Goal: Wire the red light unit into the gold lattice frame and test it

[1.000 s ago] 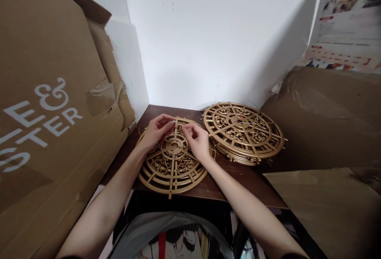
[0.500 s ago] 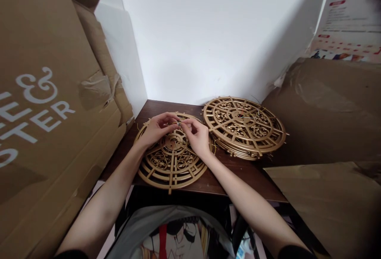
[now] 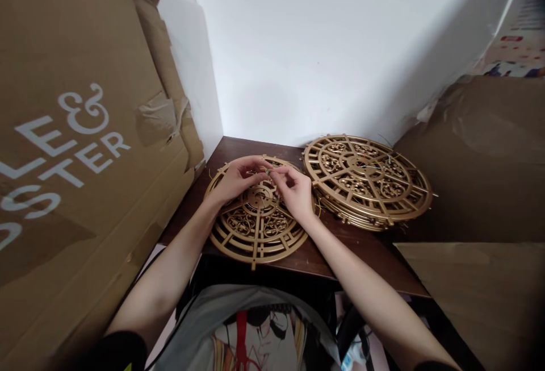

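Observation:
A round gold openwork disc [image 3: 255, 254] with scroll patterns lies in front of me. Over its far half, my left hand [image 3: 244, 178] and my right hand [image 3: 293, 189] meet fingertip to fingertip. Between them is a tiny greenish piece [image 3: 268, 171], too small to name. Both hands are closed in a pinch on it. Thin yellow wires show around the disc's rim. My hands and wrists hide part of the disc's upper side.
To the right stands a stack of similar gold discs [image 3: 370, 178] with thin wires on top. All rest on a dark brown table [image 3: 332, 246]. A large cardboard box [image 3: 85, 47] flanks the left, more cardboard [image 3: 477, 149] the right, and a white wall [image 3: 323, 47] the back.
The whole view has shifted, so everything sits a little farther right in the picture. Both hands keep their pinch on the tiny piece over the disc.

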Available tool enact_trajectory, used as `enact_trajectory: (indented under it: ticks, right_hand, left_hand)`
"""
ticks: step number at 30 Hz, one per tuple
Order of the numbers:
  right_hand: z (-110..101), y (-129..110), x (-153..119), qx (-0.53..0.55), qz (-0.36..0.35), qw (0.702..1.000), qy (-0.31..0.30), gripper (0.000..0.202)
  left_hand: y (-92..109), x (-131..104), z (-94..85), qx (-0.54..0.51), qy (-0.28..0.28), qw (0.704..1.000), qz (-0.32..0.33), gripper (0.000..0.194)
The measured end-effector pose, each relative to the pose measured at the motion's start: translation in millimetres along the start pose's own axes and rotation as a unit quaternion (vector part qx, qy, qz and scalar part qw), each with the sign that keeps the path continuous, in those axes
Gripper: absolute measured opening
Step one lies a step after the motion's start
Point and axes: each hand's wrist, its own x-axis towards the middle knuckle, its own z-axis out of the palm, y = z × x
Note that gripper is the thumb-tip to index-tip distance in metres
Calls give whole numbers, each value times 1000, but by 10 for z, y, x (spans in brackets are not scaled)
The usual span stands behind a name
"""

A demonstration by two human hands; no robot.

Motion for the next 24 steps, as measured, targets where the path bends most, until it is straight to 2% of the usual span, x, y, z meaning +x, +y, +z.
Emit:
enact_trajectory:
  ticks: [8, 24]
  right_hand:
    - [-3, 25, 1, 0, 12, 1000, -4, 23]
    - [14, -6, -3, 49, 38, 998, -34, 26]
  left_hand:
    - [-21, -3, -7, 23, -16, 1000, -5, 22]
    - [10, 2, 31, -16, 1, 1000, -19, 22]
